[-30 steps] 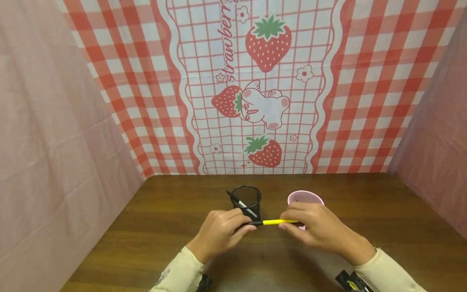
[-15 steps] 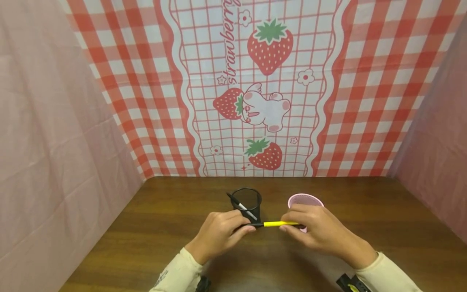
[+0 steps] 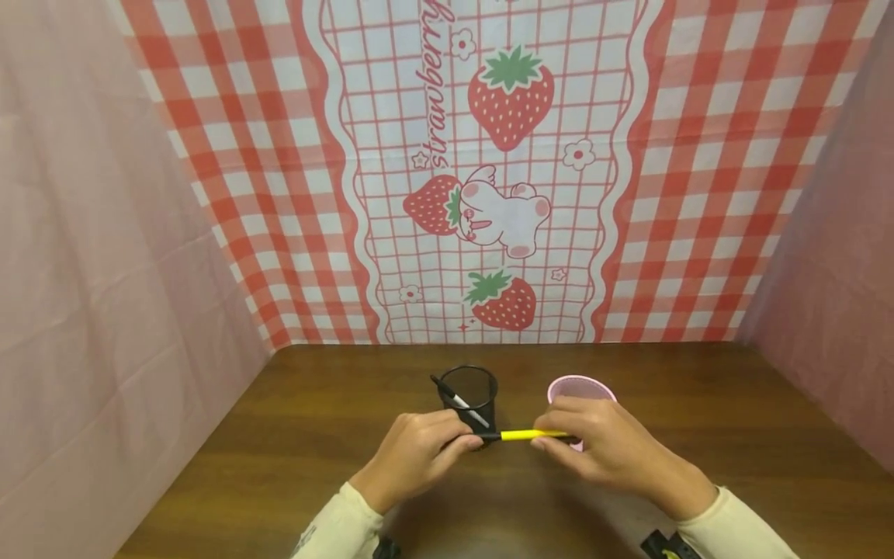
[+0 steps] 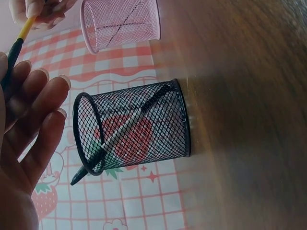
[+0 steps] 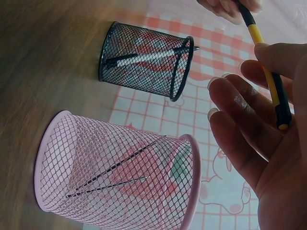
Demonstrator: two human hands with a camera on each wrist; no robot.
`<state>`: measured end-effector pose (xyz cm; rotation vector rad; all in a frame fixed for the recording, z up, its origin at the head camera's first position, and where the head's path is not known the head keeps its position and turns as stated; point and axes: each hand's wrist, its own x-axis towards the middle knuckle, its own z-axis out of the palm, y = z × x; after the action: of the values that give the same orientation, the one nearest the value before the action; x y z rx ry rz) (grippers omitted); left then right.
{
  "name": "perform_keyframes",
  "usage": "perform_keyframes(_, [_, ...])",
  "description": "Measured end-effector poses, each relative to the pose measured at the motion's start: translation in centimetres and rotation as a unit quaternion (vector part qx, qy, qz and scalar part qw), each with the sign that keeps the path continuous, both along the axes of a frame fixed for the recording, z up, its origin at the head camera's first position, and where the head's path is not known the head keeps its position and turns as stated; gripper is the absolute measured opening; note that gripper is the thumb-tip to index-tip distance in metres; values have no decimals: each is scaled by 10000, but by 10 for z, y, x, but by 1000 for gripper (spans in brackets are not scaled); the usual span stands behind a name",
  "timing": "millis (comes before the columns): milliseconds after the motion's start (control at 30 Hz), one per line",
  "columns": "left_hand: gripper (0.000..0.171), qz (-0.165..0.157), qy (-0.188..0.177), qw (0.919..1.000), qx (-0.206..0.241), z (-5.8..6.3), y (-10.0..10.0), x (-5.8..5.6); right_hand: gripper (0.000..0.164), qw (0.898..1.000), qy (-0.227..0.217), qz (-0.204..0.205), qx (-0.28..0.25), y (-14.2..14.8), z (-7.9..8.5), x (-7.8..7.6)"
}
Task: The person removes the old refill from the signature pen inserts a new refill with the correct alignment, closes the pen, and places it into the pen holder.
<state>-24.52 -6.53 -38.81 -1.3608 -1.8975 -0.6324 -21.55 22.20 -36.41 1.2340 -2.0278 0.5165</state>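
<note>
A slim yellow-and-black pen (image 3: 518, 435) is held level between both hands, above the table. My left hand (image 3: 417, 454) pinches its black end between thumb and fingers. My right hand (image 3: 611, 450) grips the yellow part, and the pen's black tail lies along the palm in the right wrist view. Behind the left hand stands a black mesh pen cup (image 4: 184, 120), with a black-and-white pen (image 4: 122, 129) leaning in it past the rim. A pink mesh pen cup (image 5: 45, 158) stands behind the right hand, partly hidden by it in the head view; thin dark sticks (image 5: 117, 166) lean inside.
Both cups stand on a brown wood-grain table (image 3: 335, 388). A red-and-white strawberry-print cloth (image 3: 503, 210) hangs behind it. Pink curtains (image 3: 119, 272) close in the left and right sides.
The head view has tilted up slightly, so everything sits a little lower in it. Both hands keep the same hold on the pen.
</note>
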Motion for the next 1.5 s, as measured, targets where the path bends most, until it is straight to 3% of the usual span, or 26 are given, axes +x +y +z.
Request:
perform_keyframes(167, [21, 64, -183, 9998, -102, -1, -1, -1, 9, 9999, -58, -60, 67, 1, 1, 0])
perform_keyframes(367, [24, 157, -367, 9990, -191, 1, 0, -3, 15, 9999, -76, -112, 48, 1, 3, -1])
perform_keyframes(567, [23, 189, -132, 9994, -258, -2, -2, -2, 5, 9996, -274, -110, 44, -1, 0, 0])
perform_keyframes(633, [21, 190, -116, 9994, -252, -2, -3, -2, 10, 9996, -252, -126, 36, -1, 0, -1])
perform_keyframes(1000, [22, -66, -633, 9980, -52, -4, 5, 1, 6, 9991, -407, -75, -87, -1, 0, 0])
perform_keyframes(1267, [22, -168, -565, 9980, 206, -1, 10, 7, 17, 9976, -682, 16, -143, -5, 2, 2])
perform_keyframes(1500, [22, -158, -439, 9988, 175, -1, 8, 5, 21, 9967, -793, -26, -175, -6, 0, 2])
